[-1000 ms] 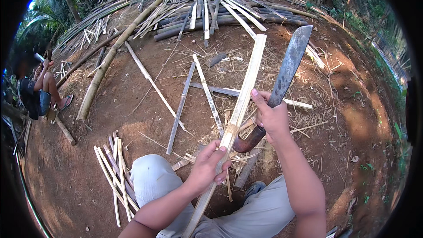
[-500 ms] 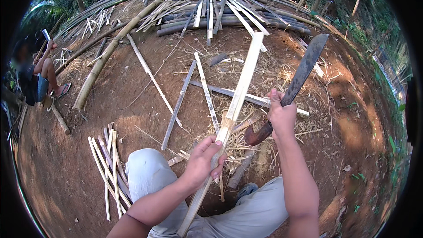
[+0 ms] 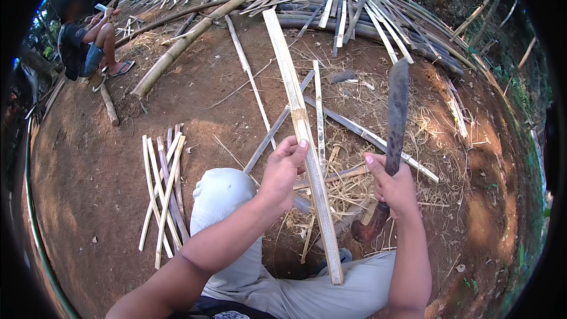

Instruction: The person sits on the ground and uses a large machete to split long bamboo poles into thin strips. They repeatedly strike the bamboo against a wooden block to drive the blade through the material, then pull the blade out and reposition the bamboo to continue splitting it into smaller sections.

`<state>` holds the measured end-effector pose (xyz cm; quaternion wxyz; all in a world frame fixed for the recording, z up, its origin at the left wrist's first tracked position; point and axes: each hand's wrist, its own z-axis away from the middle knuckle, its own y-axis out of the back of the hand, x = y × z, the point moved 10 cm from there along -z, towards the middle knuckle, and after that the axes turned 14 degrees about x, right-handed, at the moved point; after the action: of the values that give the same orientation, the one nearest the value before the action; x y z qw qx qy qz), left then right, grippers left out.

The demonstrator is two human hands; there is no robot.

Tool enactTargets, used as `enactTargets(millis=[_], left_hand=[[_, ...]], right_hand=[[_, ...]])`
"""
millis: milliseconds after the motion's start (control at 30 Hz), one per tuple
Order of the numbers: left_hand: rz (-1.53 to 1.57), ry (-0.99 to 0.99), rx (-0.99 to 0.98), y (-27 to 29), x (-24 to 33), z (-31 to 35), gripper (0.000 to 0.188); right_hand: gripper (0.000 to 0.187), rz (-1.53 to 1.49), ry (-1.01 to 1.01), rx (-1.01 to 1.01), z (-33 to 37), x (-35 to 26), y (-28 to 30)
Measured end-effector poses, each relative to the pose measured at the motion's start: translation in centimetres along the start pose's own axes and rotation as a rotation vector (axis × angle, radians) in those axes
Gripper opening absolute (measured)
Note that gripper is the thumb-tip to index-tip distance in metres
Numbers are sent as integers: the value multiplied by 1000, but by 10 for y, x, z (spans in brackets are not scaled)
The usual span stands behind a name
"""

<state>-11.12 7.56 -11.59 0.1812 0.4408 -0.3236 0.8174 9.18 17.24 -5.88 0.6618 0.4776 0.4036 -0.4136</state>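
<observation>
My left hand (image 3: pixel 284 168) is closed round the middle of a long pale split bamboo strip (image 3: pixel 289 91). The strip slants over my lap, its far end up and to the left, its lower end above my right thigh. In my right hand (image 3: pixel 392 186) is a machete (image 3: pixel 397 109), gripped by its dark curved wooden handle. Its broad, dark blade points up and away, apart from the strip. Below and between the hands lie bamboo shavings (image 3: pixel 348 186) and short pieces on the ground.
Several cut strips (image 3: pixel 165 195) lie in a pile left of my knee. A thick bamboo pole (image 3: pixel 201 35) crosses the upper left, near a seated person (image 3: pixel 88 44) holding a pale piece. Stacked bamboo (image 3: pixel 354 9) fills the back. Loose slats (image 3: pixel 378 142) lie ahead on brown soil.
The bamboo strip has swung from leaning right to leaning left. The machete has turned more upright. My view has shifted, so the surroundings sit further right.
</observation>
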Motion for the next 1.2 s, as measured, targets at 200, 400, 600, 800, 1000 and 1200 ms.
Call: enactTargets(millis=[200,400,600,800,1000,1200], left_hand=[[98,-27,-49,-2,12,-5,16],[158,-17,-61,-3,17,3,17],[236,33,-124,-4,0,4,26],[-252,-661,89,11,103,18,37],[-800,-822,448,154,123,-74,28],[-2572,-1411,-558,236,-107,-142,22]], right_hand=[[50,205,96,-268,38,21,-64],[37,172,181,-131,40,31,-83],[29,134,188,-121,33,35,-96],[31,129,224,-64,27,31,-86],[34,107,253,-2,32,11,-59],[36,59,231,-70,36,2,-71]])
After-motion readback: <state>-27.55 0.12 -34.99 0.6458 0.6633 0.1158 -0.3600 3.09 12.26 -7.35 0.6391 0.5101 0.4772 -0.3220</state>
